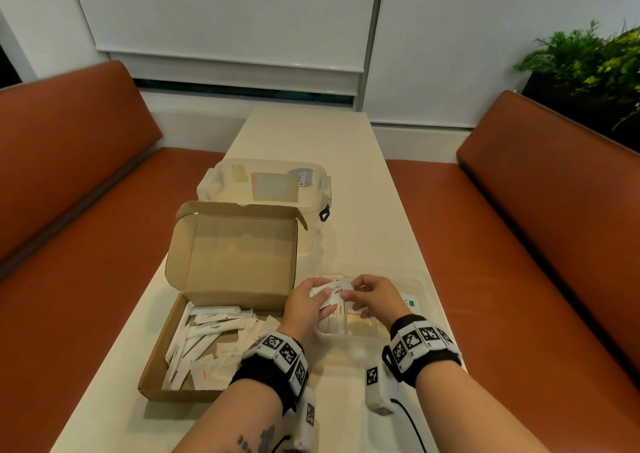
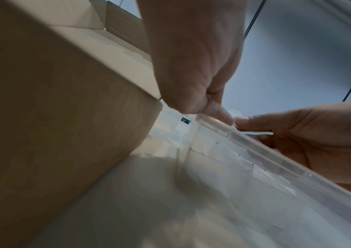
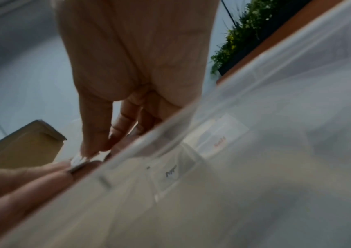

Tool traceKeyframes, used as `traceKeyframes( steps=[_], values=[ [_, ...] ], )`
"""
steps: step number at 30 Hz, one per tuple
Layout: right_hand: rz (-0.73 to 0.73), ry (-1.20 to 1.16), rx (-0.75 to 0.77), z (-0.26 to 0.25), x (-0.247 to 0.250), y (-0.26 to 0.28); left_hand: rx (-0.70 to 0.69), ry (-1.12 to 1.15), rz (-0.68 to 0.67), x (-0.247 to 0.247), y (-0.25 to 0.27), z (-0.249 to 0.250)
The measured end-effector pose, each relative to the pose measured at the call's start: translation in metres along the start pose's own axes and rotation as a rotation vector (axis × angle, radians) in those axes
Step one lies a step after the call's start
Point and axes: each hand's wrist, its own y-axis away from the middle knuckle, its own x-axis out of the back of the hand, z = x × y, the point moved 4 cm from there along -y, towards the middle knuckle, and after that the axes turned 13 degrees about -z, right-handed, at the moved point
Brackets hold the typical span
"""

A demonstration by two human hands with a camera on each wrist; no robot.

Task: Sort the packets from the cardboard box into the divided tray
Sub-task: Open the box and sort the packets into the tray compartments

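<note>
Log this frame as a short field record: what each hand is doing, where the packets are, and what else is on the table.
left hand: pinches white packets above the divided tray
right hand: pinches the same packets
cardboard box: open, lid up, many packets still inside
tray contents: a few packets; one reads Sugar
behind box: clear lidded container

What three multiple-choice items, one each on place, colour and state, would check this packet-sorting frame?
1. The cardboard box lies where relative to the divided tray?
A. to its left B. to its right C. inside it
2. The bench seats are:
A. green B. rust orange C. black
3. The cardboard box's lid is:
A. taped shut B. missing C. open, standing up

A: the box sits left of the tray.
B: both cushions show rust orange.
C: the lid stands raised behind the packets, while the left hand and right hand pinch a packet.
</note>
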Motion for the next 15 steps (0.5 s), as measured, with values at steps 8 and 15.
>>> traceKeyframes(
  steps=[8,15],
  values=[
    [0.214,0.477,0.047,-0.02,0.026,-0.008,-0.01,0.016,0.009,0.001,0.0,0.0],
    [0.09,0.83,-0.091,-0.011,0.016,-0.015,0.001,0.01,0.022,0.001,0.003,0.002]
  ],
)
